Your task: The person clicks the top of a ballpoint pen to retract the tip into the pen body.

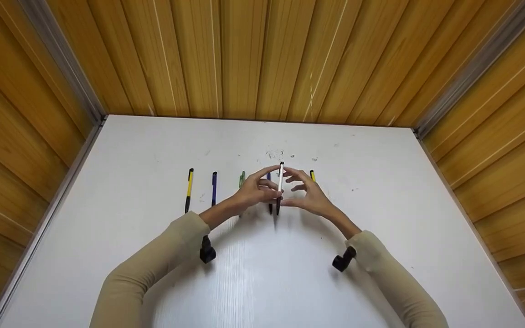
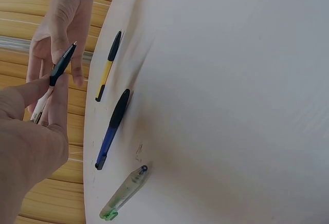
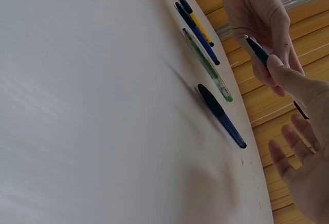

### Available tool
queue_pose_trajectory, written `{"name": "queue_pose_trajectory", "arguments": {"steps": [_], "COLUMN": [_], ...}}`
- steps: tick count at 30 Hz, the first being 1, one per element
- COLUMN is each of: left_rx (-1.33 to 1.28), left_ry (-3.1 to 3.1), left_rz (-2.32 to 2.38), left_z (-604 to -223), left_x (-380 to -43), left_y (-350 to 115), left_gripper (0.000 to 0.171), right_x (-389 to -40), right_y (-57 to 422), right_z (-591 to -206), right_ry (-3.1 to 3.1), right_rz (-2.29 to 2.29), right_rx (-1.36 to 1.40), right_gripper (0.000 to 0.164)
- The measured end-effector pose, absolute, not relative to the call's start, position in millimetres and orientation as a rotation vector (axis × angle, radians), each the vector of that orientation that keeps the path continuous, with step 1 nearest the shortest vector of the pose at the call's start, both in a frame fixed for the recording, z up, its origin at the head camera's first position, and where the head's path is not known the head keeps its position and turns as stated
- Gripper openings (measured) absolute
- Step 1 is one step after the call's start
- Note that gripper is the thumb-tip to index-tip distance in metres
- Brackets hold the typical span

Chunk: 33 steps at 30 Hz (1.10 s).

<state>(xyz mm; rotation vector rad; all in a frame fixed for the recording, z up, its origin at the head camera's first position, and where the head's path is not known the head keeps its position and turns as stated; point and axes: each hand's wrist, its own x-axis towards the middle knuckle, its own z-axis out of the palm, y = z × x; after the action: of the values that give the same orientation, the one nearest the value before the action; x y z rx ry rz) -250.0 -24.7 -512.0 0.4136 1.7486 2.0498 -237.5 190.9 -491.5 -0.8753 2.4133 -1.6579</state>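
A white pen with a dark grip is held up off the table between both hands, its dark tip toward the person. My left hand has its thumb at the lower barrel and a finger near the top end. From the other side, my right hand touches the same pen with thumb and forefinger, its other fingers spread apart. The left wrist view shows the dark grip rising past the left fingertips. In the right wrist view, the right thumb lies against the pen just behind its grip.
On the white table, a yellow pen, a blue pen and a green clear pen lie leftward. Another blue pen lies beneath the hands. A second yellow pen shows behind the right hand. Wood-patterned walls surround the table.
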Motion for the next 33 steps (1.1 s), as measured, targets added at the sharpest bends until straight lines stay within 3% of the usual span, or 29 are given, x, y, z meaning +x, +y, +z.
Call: {"name": "queue_pose_trajectory", "arguments": {"steps": [10,23,33], "left_rx": [0.397,0.356,0.347], "left_ry": [1.749,1.870,1.885], "left_rz": [2.039,2.056,2.041], "left_z": [-513.5,-513.1,-512.5], "left_x": [-247.0,-242.7,-243.5], "left_y": [-24.4,-17.1,-16.1], "left_gripper": [0.078,0.067,0.068], "right_x": [-236.3,-238.4,-243.5], "right_y": [184.9,184.7,187.6], "right_z": [-491.1,-487.1,-484.5], "right_ry": [2.456,2.454,2.411], "right_rz": [-1.612,-1.573,-1.534], "right_rx": [-0.799,-0.834,-0.852], "right_gripper": [0.102,0.102,0.101]}}
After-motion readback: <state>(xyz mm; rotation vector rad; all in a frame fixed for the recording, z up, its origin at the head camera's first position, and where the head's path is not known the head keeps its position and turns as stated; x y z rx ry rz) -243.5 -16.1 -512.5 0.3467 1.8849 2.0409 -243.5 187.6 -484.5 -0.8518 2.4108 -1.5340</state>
